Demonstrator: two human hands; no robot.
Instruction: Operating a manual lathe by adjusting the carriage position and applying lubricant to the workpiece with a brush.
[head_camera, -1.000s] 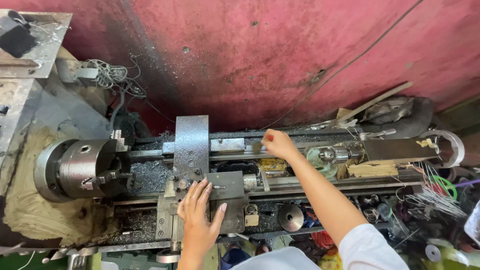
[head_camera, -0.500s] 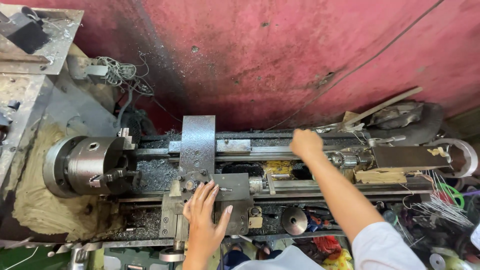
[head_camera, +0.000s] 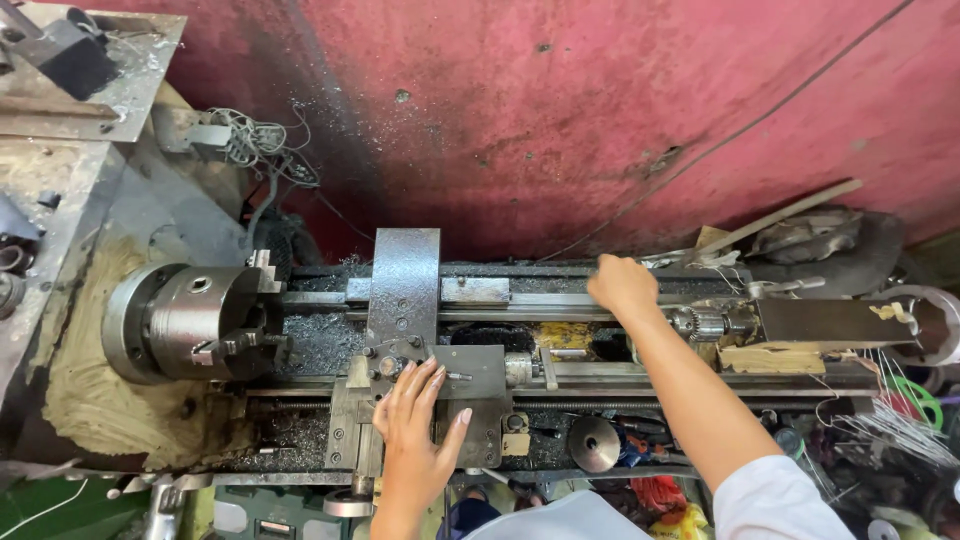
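Steel everywhere: we're looking straight down on a grimy old lathe, and we'll place everything off its carriage (head_camera: 405, 300), the grey saddle plate sitting mid-bed.
Left hand: our left hand (head_camera: 418, 432) lies flat on the near side of the carriage, fingers loosely spread, tips up by the small bolts on the cross-slide. It's not gripping anything, just resting.
Right hand: our right hand (head_camera: 625, 285) is well to the right of the carriage, on the far way of the bed. It's curled knuckles-up; we can't tell whether it's pinching something underneath.
Chuck: the three-jaw chuck (head_camera: 195, 322) sits left of the carriage, with nothing visibly clamped in it.
Drill chuck: a tailstock drill chuck (head_camera: 700, 322) lies right of the carriage, just past our right hand.
Handwheel: a small round handwheel (head_camera: 593, 444) is near-right of the carriage, untouched.
Step, our guess: this looks like setting up or positioning along the bed, not cutting.
Swarf: chips are scattered over the bed around the carriage.
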